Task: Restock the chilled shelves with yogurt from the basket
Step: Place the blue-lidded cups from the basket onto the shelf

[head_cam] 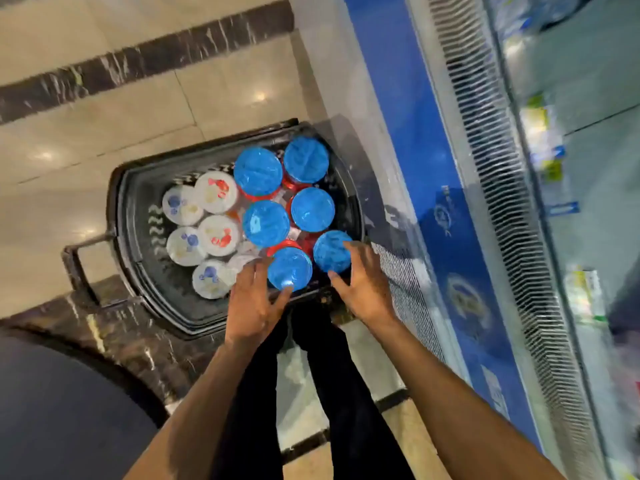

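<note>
A black basket (pixel 121 209) stands on the floor beside the chiller. It holds several blue-lidded yogurt tubs (pixel 266 223) on its right side and several smaller white-lidded yogurt cups (pixel 216 192) on its left. My left hand (pixel 249 306) grips the nearest blue-lidded tub (pixel 289 268), fingers on its left side and thumb at its near edge. My right hand (pixel 363 285) grips the neighbouring blue-lidded tub (pixel 331 251), fingers over its right edge and thumb at its near side. Both tubs are still among the others in the basket.
The chiller runs along the right, with a blue front band (pixel 433 168), a slatted air grille (pixel 485 150) and blurred shelves (pixel 588 98) of products. The basket's handle (pixel 74 268) sticks out left. My dark-trousered legs (pixel 329 375) stand just behind the basket.
</note>
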